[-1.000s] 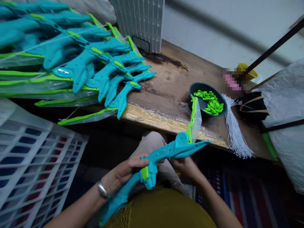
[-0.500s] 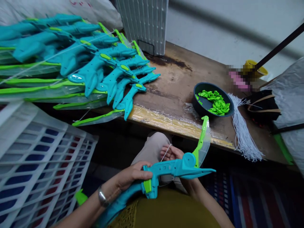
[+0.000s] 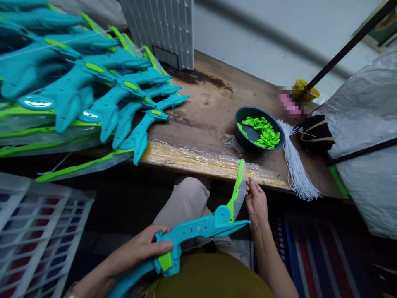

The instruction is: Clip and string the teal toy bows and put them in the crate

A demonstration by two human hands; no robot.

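Note:
I hold a teal plastic toy crossbow [image 3: 198, 229] across my lap. My left hand [image 3: 141, 248] grips its body just above the green trigger [image 3: 165, 260]. A green bow limb [image 3: 236, 188] in clear wrap sticks up from the round pivot near its front. My right hand [image 3: 257, 203] is raised beside that limb's tip, fingertips touching it. A pile of similar teal and green crossbows [image 3: 93, 91] lies on the wooden workbench [image 3: 217, 120] to the upper left.
A dark bowl [image 3: 245, 140] of small green plastic pieces sits near the bench edge, with a bundle of white strings [image 3: 294, 165] beside it. White plastic crates [image 3: 37, 231] stand at the lower left. A large plastic bag [image 3: 369, 136] fills the right side.
My right hand came out from under the toy and rose to the green limb's tip. The toy sank a little lower over my lap, and the view shifted right.

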